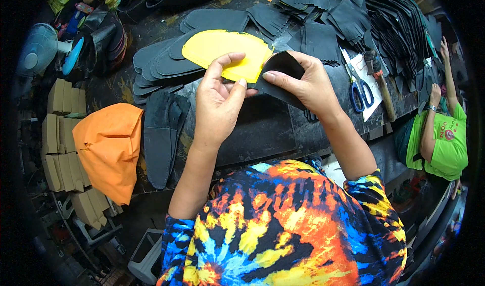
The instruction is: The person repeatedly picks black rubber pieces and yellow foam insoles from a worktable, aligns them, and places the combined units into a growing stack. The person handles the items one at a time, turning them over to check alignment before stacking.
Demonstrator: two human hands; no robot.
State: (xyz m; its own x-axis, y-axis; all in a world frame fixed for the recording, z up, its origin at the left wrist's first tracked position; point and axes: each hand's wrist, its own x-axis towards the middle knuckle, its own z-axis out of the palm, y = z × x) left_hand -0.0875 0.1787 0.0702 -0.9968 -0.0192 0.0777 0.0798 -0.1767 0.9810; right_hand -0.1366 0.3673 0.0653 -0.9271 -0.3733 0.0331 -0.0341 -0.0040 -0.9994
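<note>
Above the worktable I hold a rounded yellow piece [212,51] with a thin dark edge. My left hand [220,94] pinches its lower edge between thumb and fingers. A black leather piece [283,71] curls over at the yellow one's right end, gripped by my right hand [308,81] with the thumb on its near face. The two pieces meet between my hands; whether they are joined, I cannot tell. Behind the yellow piece lie stacked black leather cutouts [156,63] with rounded ends and stitched-looking borders.
Blue-handled scissors [361,94] and a hammer [385,96] lie right, near fringed black pieces [348,20]. Orange cloth [111,147] hangs off the left edge by a dark pile [161,134]. Tan blocks [63,129] and a fan [40,48] stand left; a person in green [442,139] is at right.
</note>
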